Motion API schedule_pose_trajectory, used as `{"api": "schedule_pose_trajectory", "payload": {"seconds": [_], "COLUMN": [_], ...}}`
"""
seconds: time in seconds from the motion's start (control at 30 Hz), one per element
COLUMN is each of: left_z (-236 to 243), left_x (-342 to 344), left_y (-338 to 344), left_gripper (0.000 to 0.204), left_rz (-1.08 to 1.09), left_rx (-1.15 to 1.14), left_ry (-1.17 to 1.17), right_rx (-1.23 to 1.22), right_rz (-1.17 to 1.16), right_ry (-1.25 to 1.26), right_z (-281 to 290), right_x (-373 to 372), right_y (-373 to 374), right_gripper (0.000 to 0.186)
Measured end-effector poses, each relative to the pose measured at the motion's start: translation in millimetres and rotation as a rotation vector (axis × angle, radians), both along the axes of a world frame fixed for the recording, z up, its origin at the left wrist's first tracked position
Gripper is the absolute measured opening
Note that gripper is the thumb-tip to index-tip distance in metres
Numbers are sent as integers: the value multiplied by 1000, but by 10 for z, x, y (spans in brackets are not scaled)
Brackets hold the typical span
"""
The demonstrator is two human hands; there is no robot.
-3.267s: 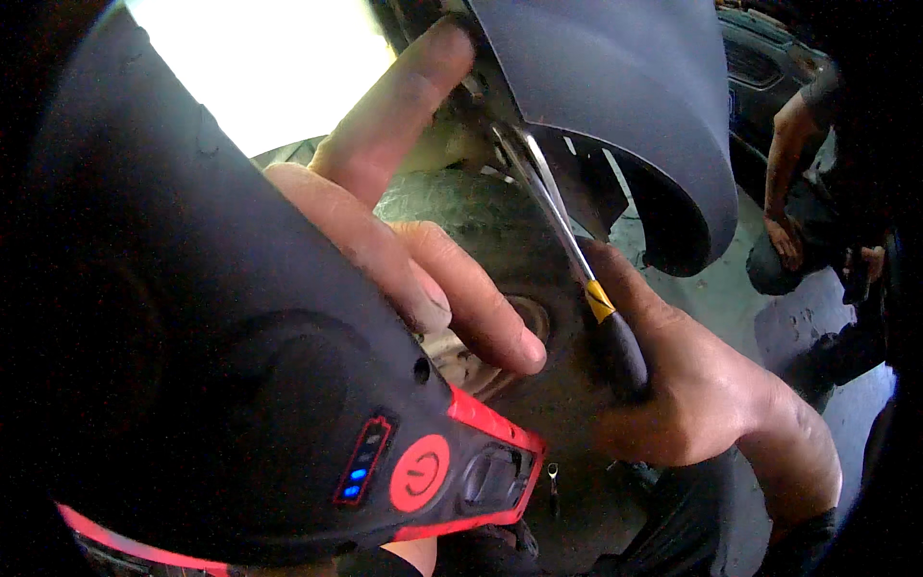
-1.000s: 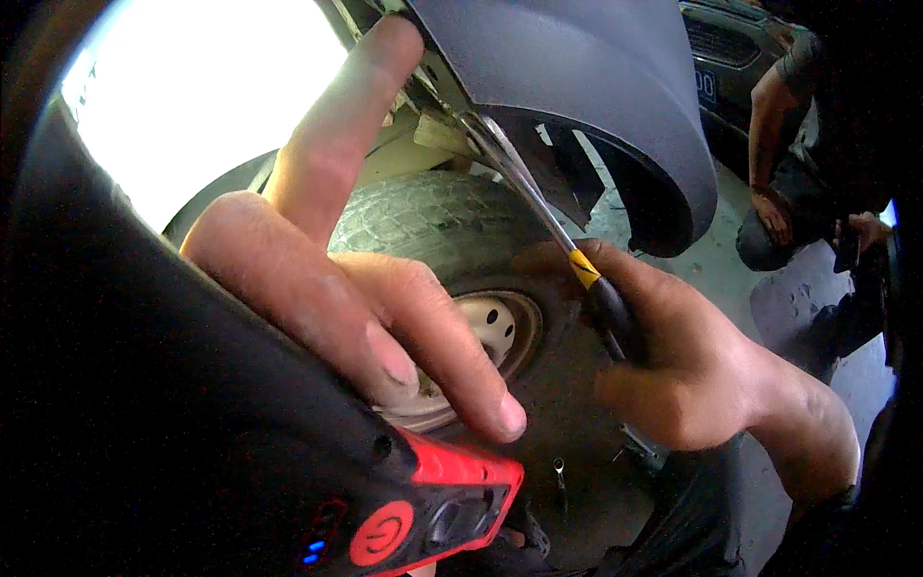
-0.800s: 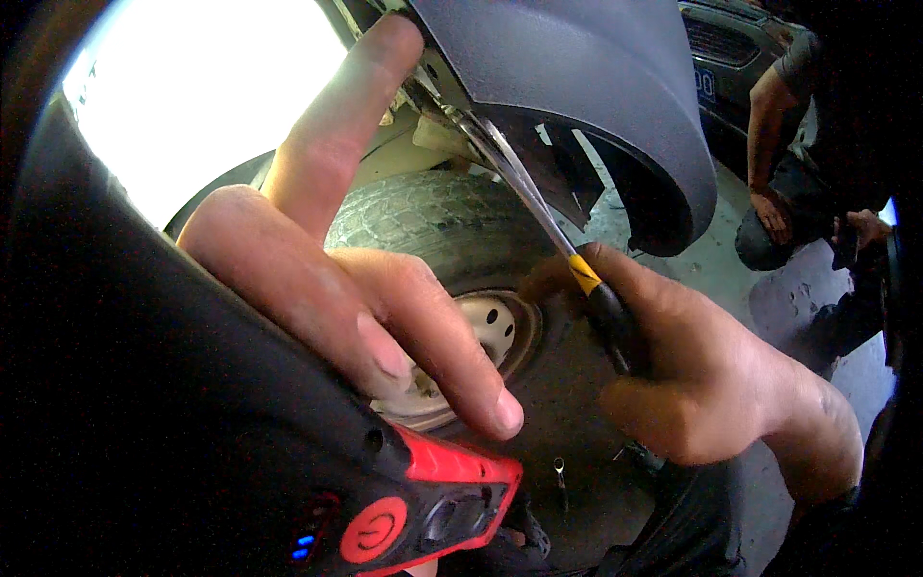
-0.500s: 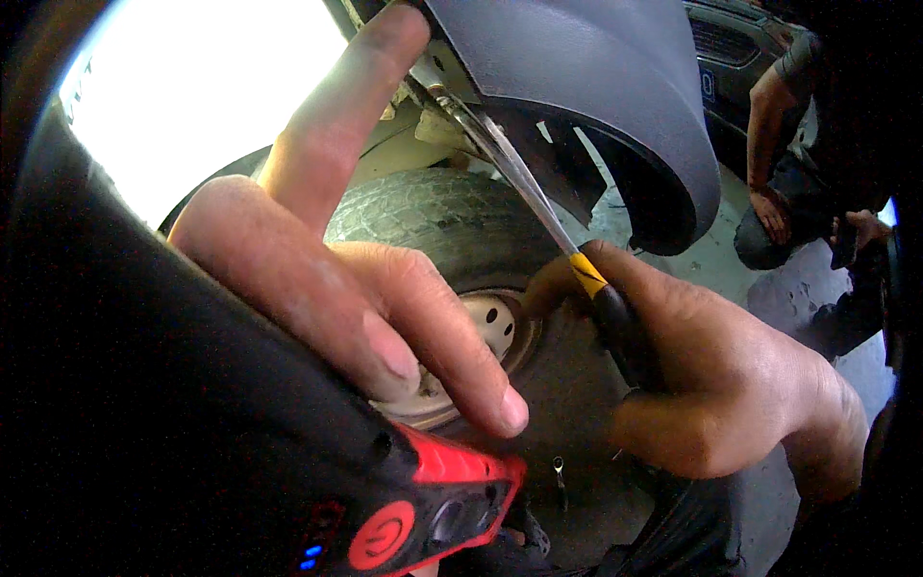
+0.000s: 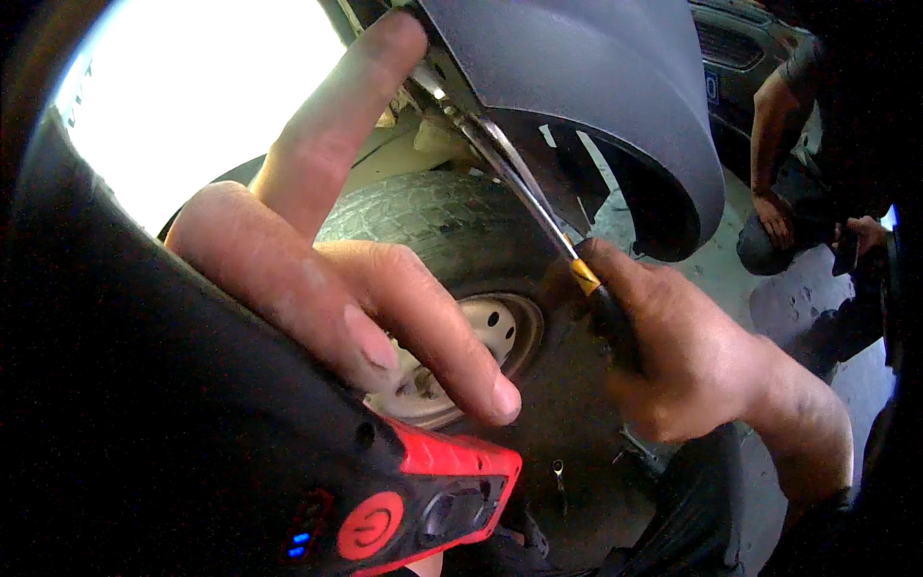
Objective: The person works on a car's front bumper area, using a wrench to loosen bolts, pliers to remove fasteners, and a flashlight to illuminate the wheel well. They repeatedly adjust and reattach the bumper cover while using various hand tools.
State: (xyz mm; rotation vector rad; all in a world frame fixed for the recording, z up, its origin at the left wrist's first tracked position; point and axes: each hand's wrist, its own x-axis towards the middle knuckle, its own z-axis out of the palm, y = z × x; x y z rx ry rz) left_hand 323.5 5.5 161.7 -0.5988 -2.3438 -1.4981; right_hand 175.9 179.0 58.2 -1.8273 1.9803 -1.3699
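Note:
My left hand (image 5: 336,308) grips a black-and-red work light (image 5: 437,510) with blue indicator bars, fingers over its edge; its raised finger touches the lip of a grey plastic wheel-arch trim (image 5: 577,53). My right hand (image 5: 687,351) is closed round the dark handle of a long metal tool (image 5: 524,188) with a yellow band. The tool's far end is in the gap along the trim's edge, its exact tip hard to make out. Behind my fingers are a tyre (image 5: 423,212) and a white steel wheel (image 5: 495,332).
A person in dark clothes (image 5: 779,115) squats at the right beside another vehicle (image 5: 731,43); a hand there holds a dark object. A small spanner-like tool (image 5: 558,481) lies low in the middle, on the grey floor (image 5: 779,308). Bright glare fills the upper left.
Since the oldest frame, my left hand and the light have shifted left, uncovering more of the wheel. Over the last second my right hand has wavered slightly on the tool, which stays at the trim gap.

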Motion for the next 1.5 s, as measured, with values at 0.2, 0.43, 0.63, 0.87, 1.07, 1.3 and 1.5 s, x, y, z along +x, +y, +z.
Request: {"api": "schedule_pose_trajectory", "payload": {"seconds": [0.2, 0.43, 0.63, 0.87, 1.07, 1.3, 1.5], "left_z": [-51, -153, -244, -339, -438, -1377, -2252], "left_x": [-7, -42, -118, -80, -154, -70, -396], "left_y": [-49, 35, 89, -131, -239, -319, -875], "left_gripper": [25, 28, 31, 39, 70, 69, 66], "left_rz": [-28, -62, -132, -159, -56, 358, 83], "left_rx": [51, 104, 210, 235, 265, 510, 13], "left_ry": [32, 73, 135, 74, -12, -439, -455], "right_rx": [-85, 76, 147, 121, 232, 104, 126], "right_rz": [-178, -81, -45, 3, -59, -44, -34], "right_ry": [-240, -303, -323, -260, -266, -263, -430], "right_z": [-130, -10, -6, -75, -77, -141, -6], "right_x": [213, 173, 217, 228, -3, -648, -967], "right_y": [-74, 144, 39, -57, -3, -103, -280], "right_gripper": [67, 87, 80, 65, 72, 78, 84]}}
